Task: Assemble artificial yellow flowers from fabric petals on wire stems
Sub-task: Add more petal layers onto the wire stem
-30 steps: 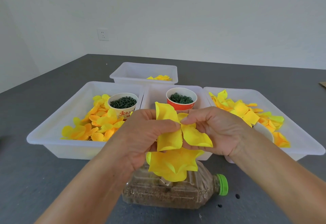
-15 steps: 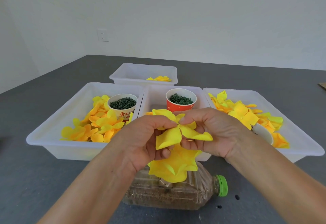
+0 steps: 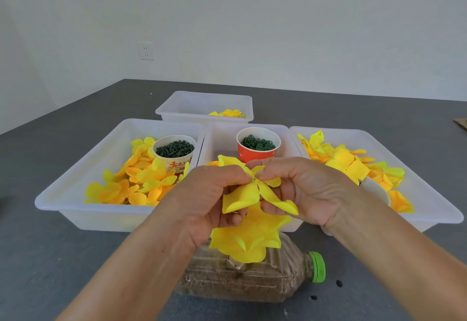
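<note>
Both hands meet at frame centre above the table (image 3: pixel 50 257). The left hand (image 3: pixel 202 202) pinches the petal piece (image 3: pixel 241 197) between thumb and forefinger at the piece's middle; its lower fingers curl under the fabric. The right hand (image 3: pixel 308 189) pinches the same piece from 3 o'clock, fingertips pressed against the left fingertips at the centre point. The petals splay outward from this pinch toward 11, 7 and 4 o'clock.

A larger flower (image 3: pixel 246 241) sits directly below the hands at 6 o'clock, over a bottle (image 3: pixel 252 280) lying on its side with its green cap (image 3: pixel 317 267) pointing to 3 o'clock. No wire stem is discernible.

Behind the hands stand four white trays. The left tray (image 3: pixel 75 166) at 9 o'clock holds loose petals (image 3: pixel 136 181) and a white cup (image 3: pixel 174 152) of dark green parts. The middle tray (image 3: pixel 217 139) at 12 o'clock holds a red cup (image 3: pixel 257 147) of green rings. The right tray (image 3: pixel 417 184) at 3 o'clock holds more petals (image 3: pixel 348 164). The far tray (image 3: pixel 192 104), beyond the middle tray, holds a few yellow pieces (image 3: pixel 228 113).
</note>
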